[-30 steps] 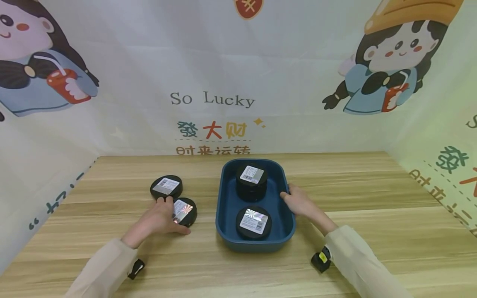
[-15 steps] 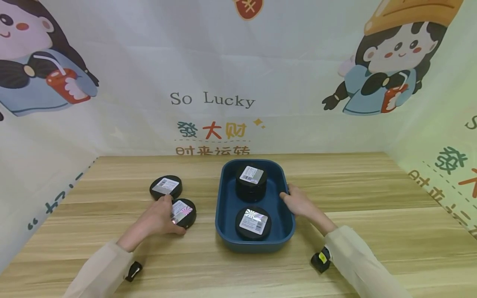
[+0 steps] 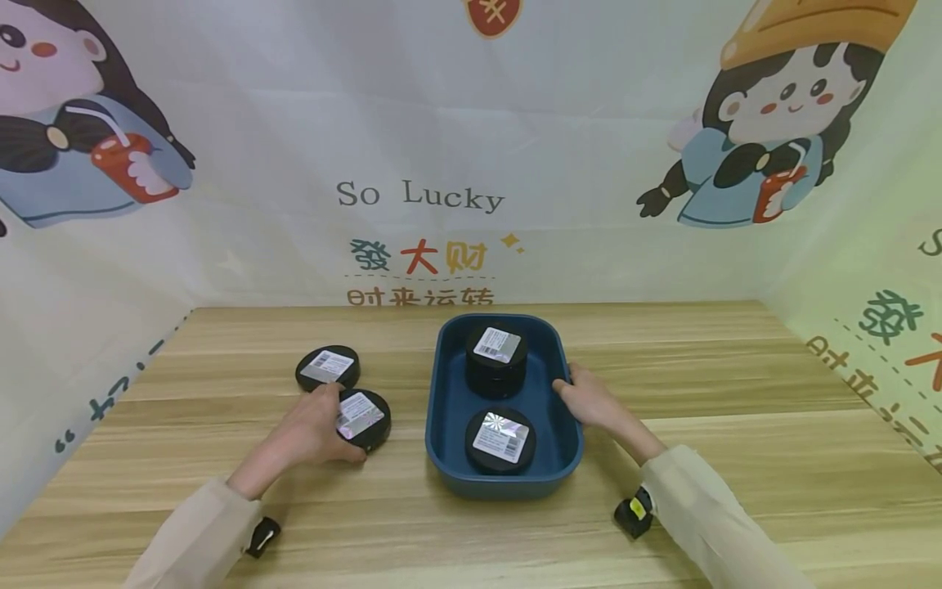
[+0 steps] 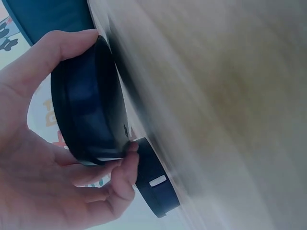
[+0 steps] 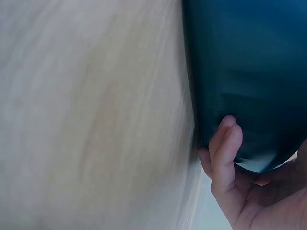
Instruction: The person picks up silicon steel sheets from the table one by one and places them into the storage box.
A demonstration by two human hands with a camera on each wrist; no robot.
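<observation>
My left hand [image 3: 316, 429] grips a flat, round black container [image 3: 364, 420] with a white and silver label on top. In the left wrist view, thumb and fingertips hold this container [image 4: 88, 103] by its edge, tilted, with its underside close over the table. Just behind it, a second round black container [image 3: 327, 366] lies label up. My right hand [image 3: 589, 401] holds the right side of a blue rectangular bin [image 3: 432, 409], thumb over the rim and fingers [image 5: 224, 148] against the outer wall. Inside the bin are a stack of black containers [image 3: 496, 364] at the back and one single container [image 3: 500, 442] in front.
The wooden table [image 3: 699, 360] meets a printed white backdrop [image 3: 625, 270] at the rear and sides. Small black wrist devices [image 3: 634, 515] hang under both sleeves near the table's front.
The container under my left hand has shifted slightly and its front edge has come up, while its label's shine has faded. My right hand and the bin have stayed put.
</observation>
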